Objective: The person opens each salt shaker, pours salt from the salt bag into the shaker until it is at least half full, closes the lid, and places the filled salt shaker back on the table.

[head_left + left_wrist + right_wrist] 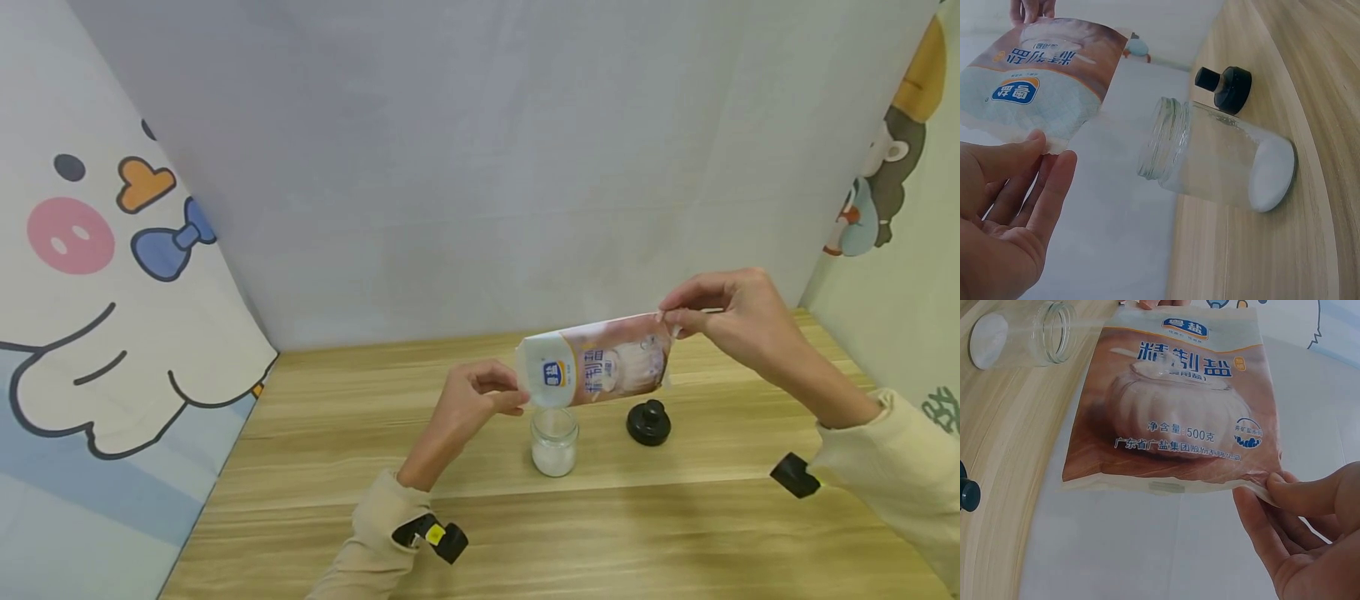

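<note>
A printed salt bag (611,362) hangs tilted over the table, its pale end lower at the left. My left hand (468,408) pinches a corner at that pale end between thumb and fingers. The opposite end is pinched at a corner by my right hand (746,321). Just below the bag's lower end stands an uncapped glass jar (1216,156), with a layer of white salt (1272,175) at its bottom. In the right wrist view, a faint white stream runs between the bag (1175,406) and the mouth of the jar (1029,334).
A black knobbed lid (648,422) lies on the wooden table (315,467), right of the jar. Behind the table rises a plain pale backdrop (480,167). Cartoon-printed panels (67,333) flank it. A black camera mount sits on each wrist.
</note>
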The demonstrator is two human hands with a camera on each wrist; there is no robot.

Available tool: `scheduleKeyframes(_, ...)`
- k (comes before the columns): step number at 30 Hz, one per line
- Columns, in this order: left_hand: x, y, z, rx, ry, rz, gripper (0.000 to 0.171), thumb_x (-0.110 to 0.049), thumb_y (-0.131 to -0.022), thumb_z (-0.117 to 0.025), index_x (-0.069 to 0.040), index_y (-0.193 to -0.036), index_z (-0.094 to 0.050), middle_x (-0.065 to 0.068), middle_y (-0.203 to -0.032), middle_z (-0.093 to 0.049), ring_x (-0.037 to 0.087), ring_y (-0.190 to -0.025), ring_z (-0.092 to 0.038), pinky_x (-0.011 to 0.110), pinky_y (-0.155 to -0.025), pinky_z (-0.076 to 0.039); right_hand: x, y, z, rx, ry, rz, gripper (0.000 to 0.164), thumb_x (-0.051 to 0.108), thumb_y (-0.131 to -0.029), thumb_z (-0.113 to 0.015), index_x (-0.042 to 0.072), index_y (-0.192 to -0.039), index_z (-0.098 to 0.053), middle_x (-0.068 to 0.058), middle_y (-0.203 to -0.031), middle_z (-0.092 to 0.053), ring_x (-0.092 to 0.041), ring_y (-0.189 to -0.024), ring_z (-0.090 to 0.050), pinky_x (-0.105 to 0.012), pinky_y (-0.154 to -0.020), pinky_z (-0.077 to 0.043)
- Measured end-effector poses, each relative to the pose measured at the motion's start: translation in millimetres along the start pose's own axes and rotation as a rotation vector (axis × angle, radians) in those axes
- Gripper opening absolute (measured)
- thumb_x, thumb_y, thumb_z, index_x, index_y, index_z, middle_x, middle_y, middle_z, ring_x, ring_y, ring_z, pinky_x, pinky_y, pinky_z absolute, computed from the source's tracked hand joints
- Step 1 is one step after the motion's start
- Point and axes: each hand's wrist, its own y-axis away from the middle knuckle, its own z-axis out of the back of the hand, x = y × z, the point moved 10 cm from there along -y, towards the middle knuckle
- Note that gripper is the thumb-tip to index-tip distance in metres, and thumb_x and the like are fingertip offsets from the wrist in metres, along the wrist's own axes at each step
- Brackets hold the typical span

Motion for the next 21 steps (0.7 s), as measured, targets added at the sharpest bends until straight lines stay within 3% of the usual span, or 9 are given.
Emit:
scheduleKeyframes(13,1.1,-1.2,0.5,-0.004,0.007,-0.011,0.011,0.004,-0.077,-0.074,0.003,-0.083,-0.065,0.013,-0.082,-0.066,0.021,-0.075,-0.066,0.040,-0.070,-0.060,-0.2,1.2,0.2,-0.004,0.002,-0.007,0.006,0.003,-0.086,-0.067,0.003,-0.089,-0.073,-0.011,-0.087,-0.070,-0.013,-0.066,-0.066,-0.019,-0.059,-0.053)
scheduleKeyframes(21,-0.6,-1.0,0.1,-0.006,0.014,-0.021,0.011,0.005,-0.076,-0.074,-0.001,-0.080,-0.066,0.015,-0.081,-0.066,0.020,-0.074,-0.066,0.040,-0.069,-0.060,0.1,1.7,0.1,-0.006,-0.006,-0.005,0.007,0.003,-0.087,-0.066,0.002,-0.090,-0.072,-0.011,-0.087,-0.070,-0.015,-0.066,-0.066,-0.020,-0.059,-0.054)
